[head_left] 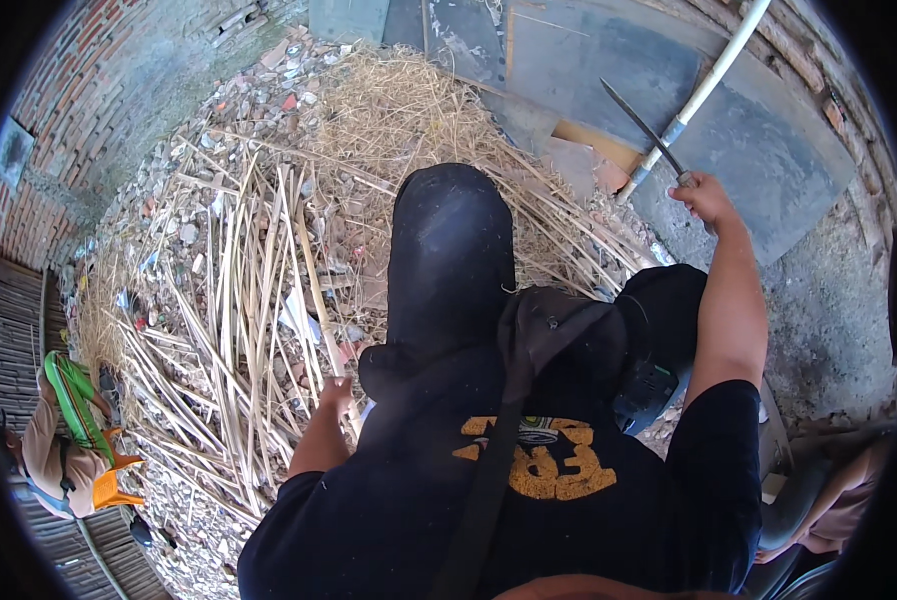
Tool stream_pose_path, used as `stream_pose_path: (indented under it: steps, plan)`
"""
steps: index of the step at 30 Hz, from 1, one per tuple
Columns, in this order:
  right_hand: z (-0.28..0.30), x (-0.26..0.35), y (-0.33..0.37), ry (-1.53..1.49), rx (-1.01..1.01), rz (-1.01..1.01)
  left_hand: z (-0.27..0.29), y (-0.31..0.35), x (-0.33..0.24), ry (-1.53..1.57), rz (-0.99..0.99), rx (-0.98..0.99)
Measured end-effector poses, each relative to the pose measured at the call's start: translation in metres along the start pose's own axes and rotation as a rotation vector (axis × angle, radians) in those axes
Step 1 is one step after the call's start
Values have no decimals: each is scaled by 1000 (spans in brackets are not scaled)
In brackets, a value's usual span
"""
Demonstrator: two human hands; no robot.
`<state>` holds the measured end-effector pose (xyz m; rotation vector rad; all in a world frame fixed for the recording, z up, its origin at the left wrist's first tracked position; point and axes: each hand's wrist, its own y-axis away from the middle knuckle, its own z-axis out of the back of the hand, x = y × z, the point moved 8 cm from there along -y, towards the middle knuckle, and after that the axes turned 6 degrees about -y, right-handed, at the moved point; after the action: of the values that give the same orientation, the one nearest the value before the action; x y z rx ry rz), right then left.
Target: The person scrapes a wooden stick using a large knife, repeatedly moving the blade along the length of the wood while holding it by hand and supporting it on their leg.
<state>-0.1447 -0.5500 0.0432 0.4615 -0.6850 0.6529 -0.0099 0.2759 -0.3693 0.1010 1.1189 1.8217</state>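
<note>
Head view: the right hand (704, 200), at the upper right of the frame, was clenched around the handle of a long-bladed knife (641, 125). Its blade was dark, narrow and straight, slanting up and left to a pointed tip, beside a pale pole (714, 85) with a grey-blue band. Left of the lower centre, the left hand (336, 396) was closed on a long bamboo strip (314, 280), pale tan and slender, which ran upward over the rubble (194, 235). Many similar loose strips (244, 290) lay crisscrossed on the left, and dry straw (399, 110) was heaped at the upper centre.

A black shoulder bag (564, 325) lay against the person's dark clothing near the centre; its contents could not be seen.

Most of the knife's handle was covered by the fist, and the strip's lower end was hard to trace past the left hand. One co-worker (64, 455) at the left edge, near an orange chair (117, 485), appeared small and distorted; another person (839, 500) at the lower right was cut off.
</note>
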Motion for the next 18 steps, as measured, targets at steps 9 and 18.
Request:
stream_pose_path:
  steps: [9, 18]
  plan:
    - [0, -12, -4, -16, 22, 3, -31, 15, 34, -39, 161, 165]
    - [-7, -4, -4, 10, 38, -44, 4, 12, -11, -196, -4, -169]
